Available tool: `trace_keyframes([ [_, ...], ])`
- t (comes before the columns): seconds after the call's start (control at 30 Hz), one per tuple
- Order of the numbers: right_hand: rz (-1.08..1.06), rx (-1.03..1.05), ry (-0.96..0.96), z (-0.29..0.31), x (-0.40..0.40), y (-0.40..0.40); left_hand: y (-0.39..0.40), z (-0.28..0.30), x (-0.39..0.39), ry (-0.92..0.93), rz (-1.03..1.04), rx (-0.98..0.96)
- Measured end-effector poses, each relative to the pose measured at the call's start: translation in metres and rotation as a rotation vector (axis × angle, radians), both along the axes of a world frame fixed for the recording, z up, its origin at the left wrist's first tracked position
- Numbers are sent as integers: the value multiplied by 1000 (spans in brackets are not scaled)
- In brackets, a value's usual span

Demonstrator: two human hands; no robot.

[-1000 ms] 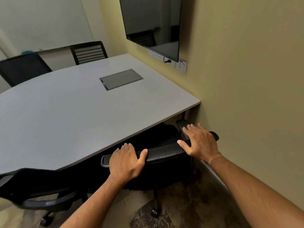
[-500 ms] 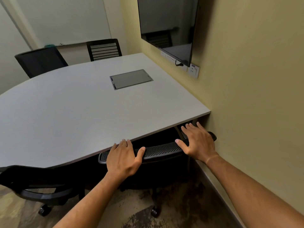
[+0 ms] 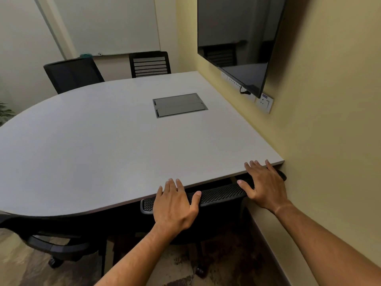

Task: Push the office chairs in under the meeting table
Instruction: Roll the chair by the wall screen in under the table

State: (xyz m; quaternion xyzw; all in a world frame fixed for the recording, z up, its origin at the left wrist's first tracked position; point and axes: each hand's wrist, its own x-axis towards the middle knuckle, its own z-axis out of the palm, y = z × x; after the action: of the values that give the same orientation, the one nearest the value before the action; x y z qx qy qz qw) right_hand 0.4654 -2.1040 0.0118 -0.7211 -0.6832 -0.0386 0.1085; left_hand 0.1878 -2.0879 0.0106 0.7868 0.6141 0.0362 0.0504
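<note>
Both hands on top edge of black mesh chair back (image 3: 218, 195), perforated weave, curved rail with grey plastic end cap at left. Left hand (image 3: 175, 203) lies palm-down over the rail, fingers together and reaching the table edge, thumb hooked out to the right along the mesh. Right hand (image 3: 263, 186) flat on right end of the rail, fingers loosely spread, tips at the table's near right corner, thumb out left; neither hand is clenched around the rail. Chair sits mostly under the table (image 3: 103, 145), only the back rail and a caster (image 3: 199, 271) showing, close to the yellow wall (image 3: 329, 120) on the right.

Table top smooth pale grey laminate, rounded on left, straight along wall, thin dark edge band. Rectangular grey metal cable hatch (image 3: 179, 104) set flush in top, far right.

Second chair (image 3: 51, 240), black with curved plastic armrest, near left, partly under the table. Two more black chairs on far side: solid-back one (image 3: 72, 76), slatted one (image 3: 150, 64). Dark glossy screen (image 3: 239, 38) on wall, white socket plate (image 3: 265, 104) below it. Whiteboard (image 3: 107, 25) far. Floor carpet mottled brown-beige.
</note>
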Motion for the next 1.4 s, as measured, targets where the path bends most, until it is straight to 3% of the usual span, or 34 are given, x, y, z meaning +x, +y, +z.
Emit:
trace_keyframes([
  [0.87, 147, 135, 126, -1, 41, 66, 41, 4, 36, 43, 138, 86],
  [1.4, 171, 58, -8, 24, 24, 57, 31, 21, 21, -17, 56, 22],
])
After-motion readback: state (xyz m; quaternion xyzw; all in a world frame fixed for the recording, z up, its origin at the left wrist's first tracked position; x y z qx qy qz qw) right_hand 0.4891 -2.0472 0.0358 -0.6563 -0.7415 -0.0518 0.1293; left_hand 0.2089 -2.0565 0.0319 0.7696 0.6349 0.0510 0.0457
